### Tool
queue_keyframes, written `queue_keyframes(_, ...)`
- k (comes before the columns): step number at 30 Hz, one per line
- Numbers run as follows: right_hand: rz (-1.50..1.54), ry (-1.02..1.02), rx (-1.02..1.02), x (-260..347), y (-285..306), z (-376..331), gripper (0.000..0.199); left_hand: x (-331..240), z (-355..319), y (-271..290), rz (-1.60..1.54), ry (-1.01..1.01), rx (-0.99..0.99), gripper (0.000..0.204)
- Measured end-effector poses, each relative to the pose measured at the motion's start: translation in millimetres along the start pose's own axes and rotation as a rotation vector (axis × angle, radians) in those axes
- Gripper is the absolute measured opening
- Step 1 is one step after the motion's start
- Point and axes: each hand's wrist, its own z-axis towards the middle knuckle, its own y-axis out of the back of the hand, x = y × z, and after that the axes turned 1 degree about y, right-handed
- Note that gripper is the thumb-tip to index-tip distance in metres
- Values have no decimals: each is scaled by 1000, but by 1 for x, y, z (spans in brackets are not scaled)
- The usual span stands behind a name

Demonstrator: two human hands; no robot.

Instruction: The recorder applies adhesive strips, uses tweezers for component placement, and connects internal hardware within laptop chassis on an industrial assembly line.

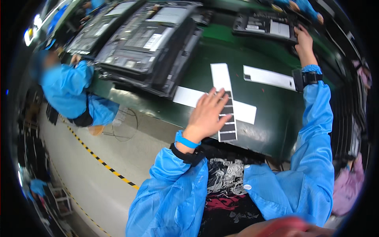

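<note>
My left hand [207, 112] lies spread on a white strip with black rectangles [228, 136], near the front edge of the green table. That strip lies across another white strip [245, 112], and my palm and fingers hide part of both. At the far right, my right hand [304, 41] has its fingers closed on the right edge of a flat black electronic device panel [252, 21], which shows a light rectangular plate and a white label. A third white strip [270, 78], with small black patches at its ends, lies between that panel and my left hand.
Tall stacks of similar black panels [134, 43] stand at the left of the green table [213, 45]. Beyond the stacks, a person in blue [69, 85] sits at the left. Another person's hand [319, 17] shows at the far right. Yellow-black tape [104, 164] marks the floor.
</note>
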Motion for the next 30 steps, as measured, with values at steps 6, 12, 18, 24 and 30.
queue_keyframes(6,6,-237,186,55,117,-125,39,-6,4,-4,-91,-84,-202,29)
queue_keyframes(12,-63,-377,170,51,196,-255,45,-21,4,15,-559,80,-221,27)
queue_keyframes(18,-598,-120,138,26,214,-272,31,-35,42,29,-402,-109,-12,28)
queue_keyframes(24,-597,134,323,73,157,-232,32,-14,113,16,-231,-191,119,47)
queue_keyframes(30,-310,-202,542,40,66,-203,36,13,136,-11,-93,-190,383,54)
